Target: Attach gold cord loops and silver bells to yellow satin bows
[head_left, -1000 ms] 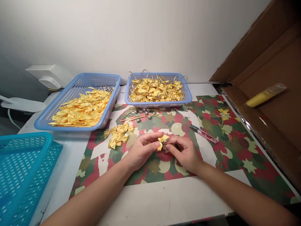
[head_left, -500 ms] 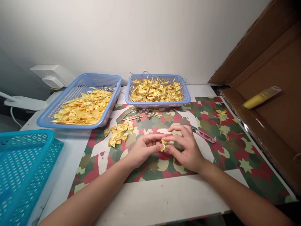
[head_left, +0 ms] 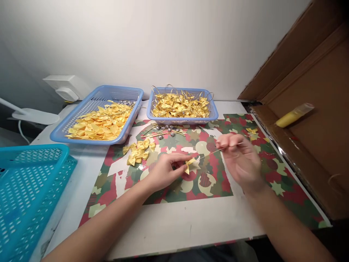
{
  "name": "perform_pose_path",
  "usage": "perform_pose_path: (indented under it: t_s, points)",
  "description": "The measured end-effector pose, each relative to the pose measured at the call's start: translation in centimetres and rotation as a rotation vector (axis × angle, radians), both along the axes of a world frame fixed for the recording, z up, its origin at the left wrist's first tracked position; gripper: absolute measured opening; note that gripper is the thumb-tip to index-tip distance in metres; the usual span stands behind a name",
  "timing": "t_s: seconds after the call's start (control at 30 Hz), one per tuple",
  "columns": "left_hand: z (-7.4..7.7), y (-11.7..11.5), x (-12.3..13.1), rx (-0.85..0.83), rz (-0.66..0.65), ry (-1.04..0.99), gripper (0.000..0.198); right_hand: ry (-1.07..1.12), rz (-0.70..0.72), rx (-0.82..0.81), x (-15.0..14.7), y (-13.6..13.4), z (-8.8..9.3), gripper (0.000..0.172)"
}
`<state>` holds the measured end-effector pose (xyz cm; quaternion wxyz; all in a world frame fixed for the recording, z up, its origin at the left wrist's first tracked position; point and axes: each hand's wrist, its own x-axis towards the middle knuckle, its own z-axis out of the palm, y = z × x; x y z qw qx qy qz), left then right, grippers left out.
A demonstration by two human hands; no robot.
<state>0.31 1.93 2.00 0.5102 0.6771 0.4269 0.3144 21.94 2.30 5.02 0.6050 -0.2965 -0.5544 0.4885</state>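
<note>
My left hand (head_left: 165, 171) pinches a small yellow ribbon bow (head_left: 188, 167) between thumb and fingers, just above the patterned paper. A thin gold cord (head_left: 208, 154) runs taut from the bow up to my right hand (head_left: 242, 160), whose fingers are closed on it, with a short end poking out beyond them. To the left of my left hand lies a small heap of yellow bows (head_left: 139, 151). Behind it, several gold cords with silver bells (head_left: 165, 131) are spread on the paper.
A blue basket (head_left: 57, 136) of yellow bows stands at the back left, and a second blue basket (head_left: 181, 120) of corded bows at the back centre. A teal basket (head_left: 61, 160) is at the near left. Cardboard (head_left: 324, 72) walls the right side, with a yellow tube (head_left: 293, 115) against it.
My right hand has drawn away to the right and up, pulling the cord out straight from the bow. My left hand still holds the bow. The pink cutter is now hidden from view.
</note>
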Motion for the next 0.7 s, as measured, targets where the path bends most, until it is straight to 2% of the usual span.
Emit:
perform_pose_path:
  t_s: [0.07,0.17,0.37,0.43,0.53,0.63,0.7]
  points:
    - [0.4,0.1,-0.2,0.071,-0.014,0.056,0.036,0.056,-0.007,-0.005,0.8,0.1,0.6,0.013]
    - [0.6,0.3,-0.5,0.162,-0.048,0.188,0.041,0.024,0.057,-0.022,1.0,0.0,0.5,0.01]
    - [-0.7,0.3,-0.9,0.485,-0.069,0.436,0.041,-0.133,0.159,-0.16,-1.0,-1.0,-0.8,0.011]
    - [-0.9,0.5,-1.0,0.61,0.013,0.547,0.04,-0.163,0.16,-0.199,-1.6,-1.2,-1.1,0.012]
    - [-0.6,1.4,-1.7,0.728,0.238,0.718,0.036,-0.194,0.133,-0.282,-2.2,-1.3,-1.7,0.014]
    - [-0.3,2.6,-2.6,0.724,0.414,0.935,0.027,-0.242,0.104,-0.409,-2.4,-1.3,-2.3,0.017]
    - [-0.3,3.3,-3.1,0.692,0.437,1.047,0.024,-0.27,0.108,-0.494,-2.5,-1.4,-2.7,0.022]
